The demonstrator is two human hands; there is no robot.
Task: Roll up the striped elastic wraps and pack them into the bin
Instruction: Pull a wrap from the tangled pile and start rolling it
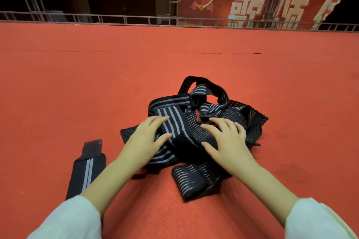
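On the red carpet [77, 83], near the middle of the view, black wraps [174, 118] with grey stripes are heaped in a tangled pile, with one band looped up at the far side. The left hand [147, 139] is laid flat on the pile's left part, its fingers straight and spread across a boldly striped band; nothing is gripped. The right hand [227, 137] is rested on the pile's right part, its fingers spread and only slightly bent, set on the fabric rather than closed round it. A folded end [194, 178] of finely striped wrap is seen sticking out of the pile toward the viewer, between the two forearms. A single wrap [87, 169] is laid out flat on the carpet just left of the pile and apart from it, its near end hidden under the left forearm and white sleeve [73, 219]. Beyond the carpet a metal railing [116, 19] and a red banner [252, 4] are seen.
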